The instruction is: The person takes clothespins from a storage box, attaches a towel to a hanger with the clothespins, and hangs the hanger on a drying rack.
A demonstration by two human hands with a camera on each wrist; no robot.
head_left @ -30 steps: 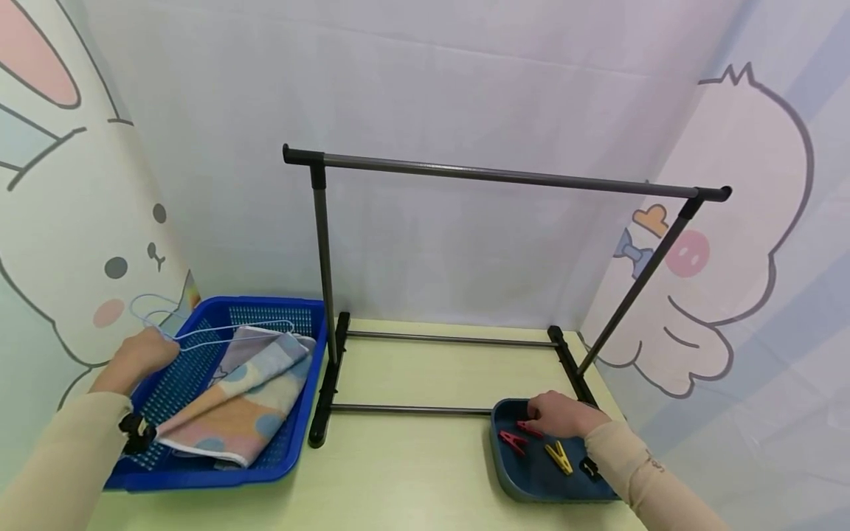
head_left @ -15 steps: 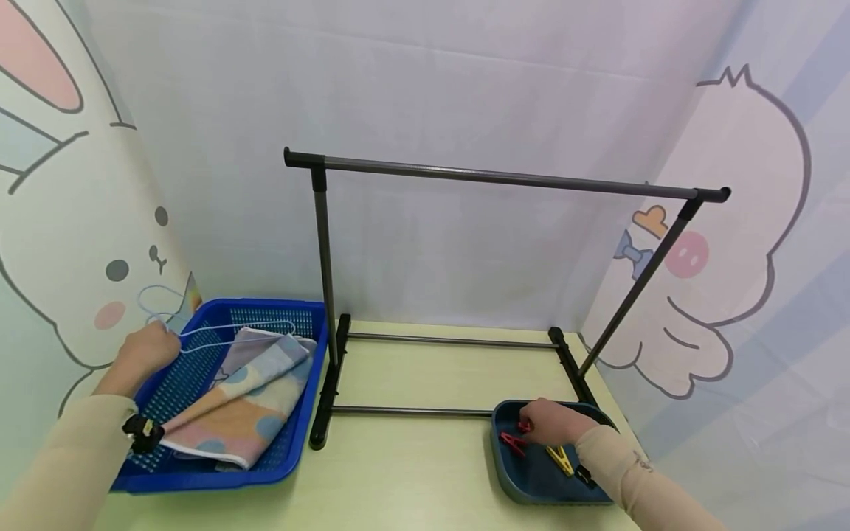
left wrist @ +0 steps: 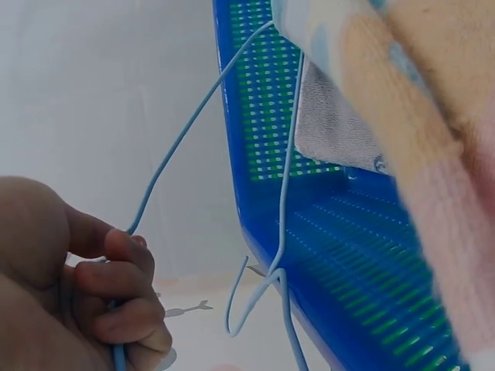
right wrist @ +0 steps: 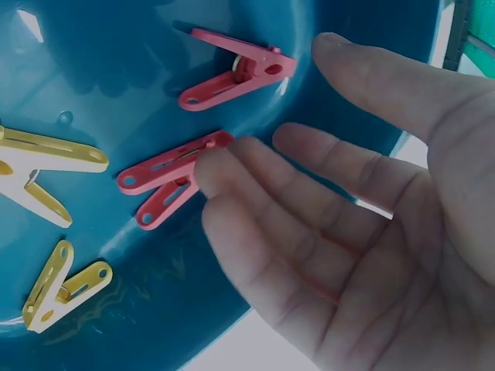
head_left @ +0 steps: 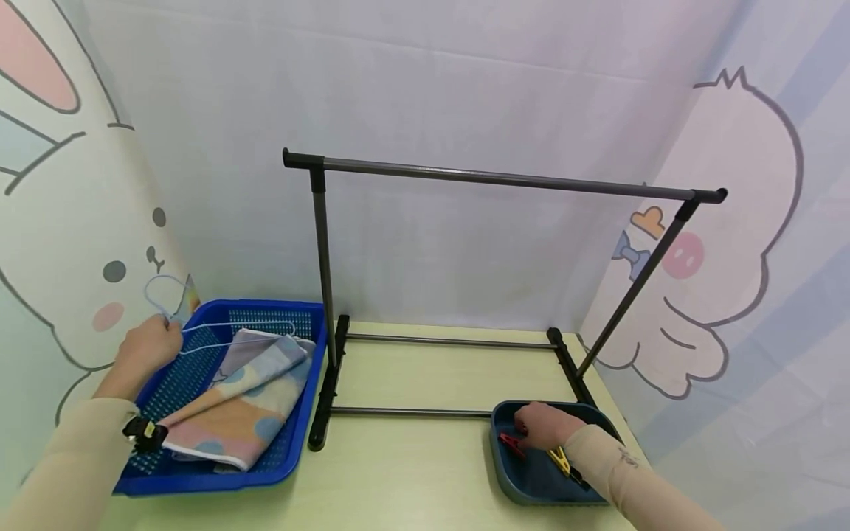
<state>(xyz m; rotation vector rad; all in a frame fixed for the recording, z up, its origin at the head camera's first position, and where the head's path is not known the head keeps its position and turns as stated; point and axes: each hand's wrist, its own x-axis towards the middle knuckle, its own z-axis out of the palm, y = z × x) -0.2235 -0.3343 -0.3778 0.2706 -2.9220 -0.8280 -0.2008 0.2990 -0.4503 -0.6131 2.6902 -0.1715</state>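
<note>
At the left, my left hand (head_left: 147, 346) grips a light blue wire hanger (left wrist: 287, 174), its fingers curled round the wire. The hanger stretches over the blue basket (head_left: 199, 483) to a pastel patterned towel (head_left: 259, 417); whether it is threaded into the towel I cannot tell. My right hand (right wrist: 348, 224) is down inside a dark blue bin (head_left: 544, 495). Its fingers are loosely extended, thumb apart. The fingertips overlap one red clothespin (right wrist: 155, 174); contact is unclear. Another red clothespin (right wrist: 240, 69) lies near the thumb. Yellow clothespins (right wrist: 69, 290) lie in the bin too.
A dark metal rack (head_left: 491, 177) with one top bar stands behind the hands on the pale table (head_left: 398, 479). Its left foot (head_left: 319, 431) runs close beside the basket. The bin sits at the rack's right front. Printed cloth walls (head_left: 432, 110) close in the back and sides.
In the bin, my right hand has shifted left and slightly down over the red clothespins. My left hand has moved slightly right; the hanger's hook has risen a little.
</note>
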